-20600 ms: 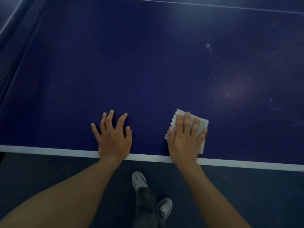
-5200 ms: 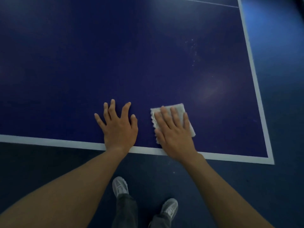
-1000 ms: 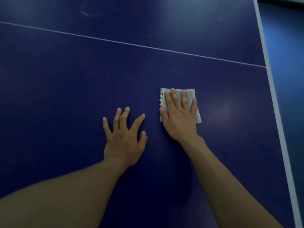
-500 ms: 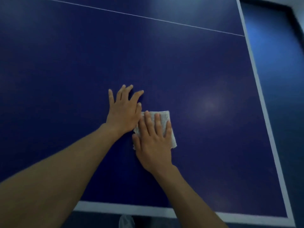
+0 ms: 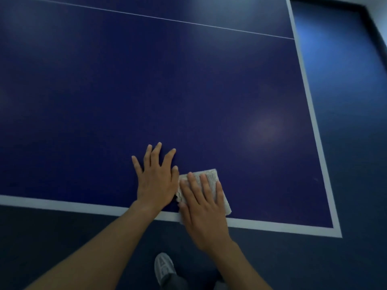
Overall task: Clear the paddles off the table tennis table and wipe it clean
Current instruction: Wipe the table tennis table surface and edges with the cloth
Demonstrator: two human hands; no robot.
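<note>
Dim room, dark blue table tennis table [image 5: 188, 91] filling most of the view. Right hand [image 5: 201, 210] lies flat, fingers straight and a little spread, pressing a folded white cloth [image 5: 212, 175] onto the top; nothing curls round it, only palm weight. Cloth shows ahead of the fingertips and past the little finger; its near corner overlaps the white end line [image 5: 62, 205] by the heel of the hand. Left hand [image 5: 157, 185] flat as well, fingers splayed, right alongside on the thumb side, its thumb just beside the cloth's scalloped edge, maybe touching. Carries nothing; I read it as a brace.

Outward: bare blue runs ahead of the fingertips to the thin centre line [image 5: 167, 18]. Side line [image 5: 310, 101] lies off past the little finger, with the table corner [image 5: 337, 233] further along the end line that way. Cloth's long axis follows the fingers, pointing away from me. No paddles in view, so I judge clearing done and wiping under way. The strip toward the corner lies on the right hand's own side, so a sideways sweep there falls to it. Shoe [image 5: 164, 266] on the floor [image 5: 62, 248] below the wrists.
</note>
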